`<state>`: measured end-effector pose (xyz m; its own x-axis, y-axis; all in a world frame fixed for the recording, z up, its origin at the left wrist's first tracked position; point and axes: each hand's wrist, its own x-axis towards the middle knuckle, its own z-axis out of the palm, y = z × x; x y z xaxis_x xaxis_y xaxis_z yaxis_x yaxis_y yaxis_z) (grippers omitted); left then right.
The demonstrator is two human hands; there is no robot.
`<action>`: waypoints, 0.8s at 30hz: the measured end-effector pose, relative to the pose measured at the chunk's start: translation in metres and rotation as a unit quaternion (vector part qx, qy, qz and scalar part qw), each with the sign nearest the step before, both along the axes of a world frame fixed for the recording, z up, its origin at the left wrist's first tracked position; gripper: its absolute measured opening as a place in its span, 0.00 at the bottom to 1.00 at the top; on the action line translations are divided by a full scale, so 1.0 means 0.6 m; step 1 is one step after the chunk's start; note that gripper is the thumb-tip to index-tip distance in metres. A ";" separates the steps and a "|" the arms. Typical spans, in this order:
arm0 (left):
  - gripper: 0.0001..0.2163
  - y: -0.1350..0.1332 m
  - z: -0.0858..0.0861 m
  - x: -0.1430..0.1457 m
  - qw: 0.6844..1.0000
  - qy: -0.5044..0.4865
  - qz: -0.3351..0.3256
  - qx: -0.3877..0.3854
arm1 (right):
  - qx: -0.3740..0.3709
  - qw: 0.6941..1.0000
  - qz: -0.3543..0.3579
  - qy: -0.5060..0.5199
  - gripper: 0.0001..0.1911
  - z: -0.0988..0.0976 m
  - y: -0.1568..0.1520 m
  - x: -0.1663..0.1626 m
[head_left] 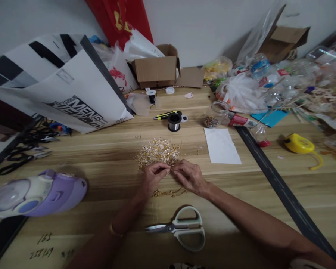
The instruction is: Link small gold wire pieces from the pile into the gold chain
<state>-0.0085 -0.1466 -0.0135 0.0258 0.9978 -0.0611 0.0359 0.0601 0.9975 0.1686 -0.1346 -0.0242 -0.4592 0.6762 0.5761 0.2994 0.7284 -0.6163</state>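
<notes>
Fingertips of my left hand (156, 176) and my right hand (190, 176) meet in a pinch at the near edge of a heap of small gold and silver pieces (158, 150). What they pinch is too small to make out. On the wood just below my hands lies a gold chain (170, 192), partly covered by my left hand and wrist. Nearer to me rest white-handled scissors (182, 226), blades pointing left and slightly apart.
Behind the heap are a spool of silver wire (174, 122) and a yellow-black cutter knife (165, 115). A white paper sheet (222, 145), a bead jar (215, 114) and a yellow tape measure (299, 144) lie to the right. A purple-white appliance (56, 194) stands left, below several black-handled scissors (19, 162).
</notes>
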 end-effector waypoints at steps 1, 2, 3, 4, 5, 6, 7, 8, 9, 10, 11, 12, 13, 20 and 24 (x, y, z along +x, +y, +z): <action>0.02 0.000 -0.001 0.000 1.000 -0.002 -0.002 0.004 | -0.001 1.000 0.000 -0.001 0.04 0.000 0.000 0.000; 0.02 0.001 -0.002 -0.001 1.000 -0.002 -0.003 0.007 | -0.002 1.000 0.000 -0.002 0.04 0.000 0.000 0.000; 0.02 0.001 -0.003 -0.001 1.000 -0.002 -0.005 0.009 | -0.001 1.000 0.000 -0.001 0.04 0.000 0.000 0.000; 0.02 0.001 -0.004 -0.002 1.000 0.000 -0.007 0.011 | 0.000 1.000 -0.001 0.000 0.04 -0.001 0.000 0.001; 0.02 0.001 -0.005 -0.002 1.000 0.004 -0.009 0.013 | 0.001 1.000 0.000 0.000 0.04 -0.002 0.000 0.001; 0.02 0.001 -0.006 -0.003 1.000 0.010 -0.009 0.018 | 0.002 1.000 -0.002 0.002 0.04 -0.002 0.001 0.001; 0.02 0.000 -0.007 -0.003 1.000 0.015 -0.009 0.022 | 0.003 1.000 0.000 0.002 0.04 -0.003 0.001 0.001; 0.02 0.000 -0.008 -0.003 0.999 0.021 -0.008 0.027 | 0.004 1.000 0.001 0.000 0.04 -0.004 0.001 0.001; 0.02 -0.001 -0.009 -0.003 0.999 0.026 -0.008 0.033 | 0.003 1.000 0.000 -0.003 0.04 -0.004 0.001 0.001; 0.02 -0.001 -0.010 -0.003 0.999 0.030 -0.011 0.039 | 0.003 1.000 -0.002 -0.002 0.04 -0.004 0.001 0.001; 0.02 -0.001 -0.010 -0.003 0.998 0.034 -0.016 0.041 | 0.005 1.000 -0.001 0.004 0.04 -0.004 0.001 0.000; 0.02 -0.001 -0.011 -0.002 0.998 0.036 -0.019 0.040 | 0.006 1.000 0.001 0.008 0.04 -0.003 0.001 0.000; 0.02 -0.001 -0.011 -0.001 0.999 0.034 -0.014 0.038 | 0.006 1.000 0.002 0.008 0.04 -0.003 0.002 0.000; 0.04 -0.003 -0.001 0.006 1.000 0.016 0.004 -0.003 | 0.017 1.000 -0.004 0.004 0.04 -0.001 0.001 -0.001; 0.04 -0.005 0.001 0.007 1.000 0.025 0.005 0.011 | 0.015 1.000 -0.007 0.006 0.05 0.003 0.000 -0.001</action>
<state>-0.0042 -0.1496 -0.0131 0.0133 0.9991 -0.0404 0.0851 0.0391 0.9956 0.1682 -0.1344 -0.0224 -0.4422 0.6648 0.6021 0.3020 0.7424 -0.5980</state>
